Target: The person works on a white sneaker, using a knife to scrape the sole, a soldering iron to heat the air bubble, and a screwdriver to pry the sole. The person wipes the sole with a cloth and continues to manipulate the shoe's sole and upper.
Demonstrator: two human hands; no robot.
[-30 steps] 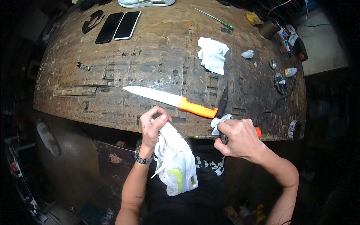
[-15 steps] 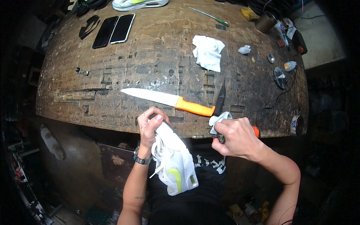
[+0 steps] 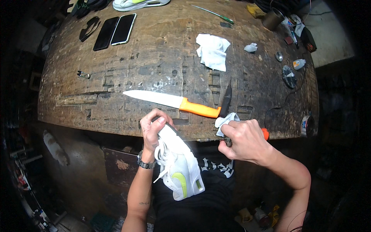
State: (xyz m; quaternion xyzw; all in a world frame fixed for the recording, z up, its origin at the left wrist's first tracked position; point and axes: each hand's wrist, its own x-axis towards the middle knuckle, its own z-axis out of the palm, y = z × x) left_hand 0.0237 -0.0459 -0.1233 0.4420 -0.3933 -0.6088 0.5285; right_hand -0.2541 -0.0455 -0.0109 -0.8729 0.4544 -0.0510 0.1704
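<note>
My left hand (image 3: 154, 125) is closed round the toe end of a white sneaker (image 3: 179, 162) with a yellow-green side mark and loose laces. The shoe hangs heel down in front of my body, below the table's front edge. To its right, my right hand (image 3: 247, 141) is closed on a crumpled white cloth (image 3: 225, 124) at that edge. Something dark shows under those fingers, too covered to name. Just beyond both hands lies a knife (image 3: 162, 101) with an orange handle. Its butt touches a black pointed tool (image 3: 226, 101).
On the worn wooden table (image 3: 147, 65) lie a spread white cloth (image 3: 213, 52), two phones (image 3: 123, 29), a green-handled screwdriver (image 3: 212, 14) and a small clipper (image 3: 83, 74). Another sneaker (image 3: 141, 4) sits at the far edge. A metal cup (image 3: 272, 20) and a small bottle (image 3: 298, 64) stand right.
The view has shifted slightly, so the table things sit a little higher and further left. Both hands keep their holds; the sneaker and the cloth have barely moved.
</note>
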